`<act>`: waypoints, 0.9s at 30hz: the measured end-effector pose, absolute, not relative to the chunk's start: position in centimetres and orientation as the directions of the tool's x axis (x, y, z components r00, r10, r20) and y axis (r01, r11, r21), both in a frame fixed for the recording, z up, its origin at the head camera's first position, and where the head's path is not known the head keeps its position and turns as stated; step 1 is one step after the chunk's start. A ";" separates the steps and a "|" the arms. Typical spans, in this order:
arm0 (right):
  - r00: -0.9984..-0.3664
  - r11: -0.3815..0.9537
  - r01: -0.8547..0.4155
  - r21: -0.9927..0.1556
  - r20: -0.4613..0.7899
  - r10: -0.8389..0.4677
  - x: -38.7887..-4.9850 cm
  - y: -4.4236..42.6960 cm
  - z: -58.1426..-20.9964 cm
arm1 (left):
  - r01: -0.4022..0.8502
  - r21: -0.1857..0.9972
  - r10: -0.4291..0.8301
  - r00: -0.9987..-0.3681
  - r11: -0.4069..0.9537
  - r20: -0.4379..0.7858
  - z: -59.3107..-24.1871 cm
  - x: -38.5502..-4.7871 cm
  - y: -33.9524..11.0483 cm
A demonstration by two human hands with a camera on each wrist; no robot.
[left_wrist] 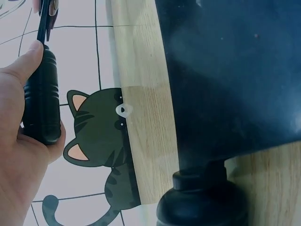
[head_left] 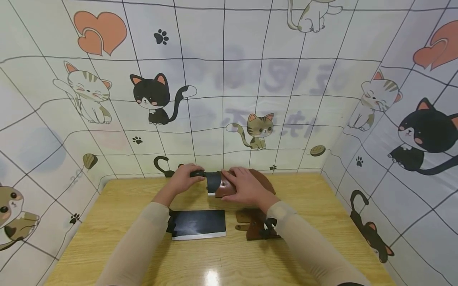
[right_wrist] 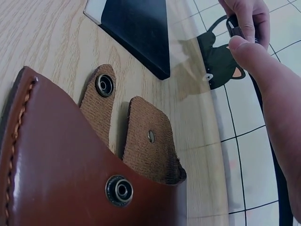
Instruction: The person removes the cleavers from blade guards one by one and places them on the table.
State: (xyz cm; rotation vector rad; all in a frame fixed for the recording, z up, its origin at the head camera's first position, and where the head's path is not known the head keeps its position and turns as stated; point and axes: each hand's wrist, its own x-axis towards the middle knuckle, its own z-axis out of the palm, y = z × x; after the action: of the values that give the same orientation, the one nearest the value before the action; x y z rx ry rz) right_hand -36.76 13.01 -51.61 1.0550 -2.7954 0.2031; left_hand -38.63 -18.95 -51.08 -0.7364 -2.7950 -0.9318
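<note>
At the table's back edge, my left hand [head_left: 181,180] grips the black handle [left_wrist: 43,101] of a dark-bladed cleaver [head_left: 214,182]. Most of that blade lies inside a brown leather sheath [head_left: 223,190]; a dark strip near the handle shows. My right hand [head_left: 247,186] holds the sheath from above, fingers over its top and thumb on the near side. Nearer the front, a second dark cleaver [head_left: 198,223] lies flat, its handle under my left forearm in the head view. To its right lies another brown sheath [right_wrist: 61,155] with its snap straps unfastened.
The wooden table [head_left: 171,262] meets a cat-print cloth [head_left: 207,79] at its back and sides. The loose cleaver and the loose sheath lie beneath my forearms, between me and my hands.
</note>
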 end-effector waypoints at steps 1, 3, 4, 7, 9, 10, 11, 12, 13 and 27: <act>-0.741 0.744 -0.665 -0.072 0.187 -0.645 -36.8 13.0 -51.5 | 0.483 0.533 0.418 -0.874 0.694 0.248 -51.0 -38.7 -19.0; -0.734 0.737 -0.672 -0.073 0.193 -0.651 -36.8 13.1 -51.4 | 0.486 0.530 0.421 -0.872 0.695 0.248 -50.9 -38.7 -19.0; -0.731 0.733 -0.676 -0.072 0.194 -0.655 -36.9 13.1 -51.3 | 0.485 0.532 0.422 -0.873 0.694 0.246 -50.9 -38.8 -19.1; -0.721 0.723 -0.687 -0.066 0.188 -0.667 -36.9 13.1 -51.2 | 0.475 0.542 0.423 -0.877 0.693 0.229 -50.9 -38.8 -19.3; -0.717 0.719 -0.691 -0.067 0.182 -0.673 -36.9 13.2 -51.2 | 0.470 0.549 0.424 -0.879 0.691 0.218 -50.9 -38.8 -19.4; -0.718 0.720 -0.691 -0.065 0.180 -0.672 -36.8 13.3 -51.2 | 0.469 0.550 0.425 -0.879 0.691 0.216 -50.9 -38.8 -19.4; -0.720 0.722 -0.689 -0.068 0.183 -0.669 -36.8 13.4 -51.2 | 0.466 0.552 0.421 -0.881 0.691 0.216 -50.9 -38.8 -19.5; -0.722 0.724 -0.686 -0.072 0.187 -0.666 -36.7 13.5 -51.2 | 0.464 0.555 0.418 -0.882 0.691 0.217 -50.9 -38.8 -19.6; -0.724 0.726 -0.684 -0.072 0.189 -0.664 -36.7 13.6 -51.2 | 0.464 0.554 0.418 -0.882 0.691 0.217 -50.8 -38.7 -19.7; -0.702 0.702 -0.707 -0.088 0.206 -0.681 -36.7 14.2 -51.4 | 0.455 0.571 0.423 -0.884 0.683 0.199 -50.8 -38.3 -20.3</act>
State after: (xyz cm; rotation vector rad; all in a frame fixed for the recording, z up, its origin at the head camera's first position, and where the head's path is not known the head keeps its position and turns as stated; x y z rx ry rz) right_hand -36.65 14.18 -51.35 1.1301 -2.7501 0.2404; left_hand -38.27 -20.34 -50.78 -0.7397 -2.8353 -0.9828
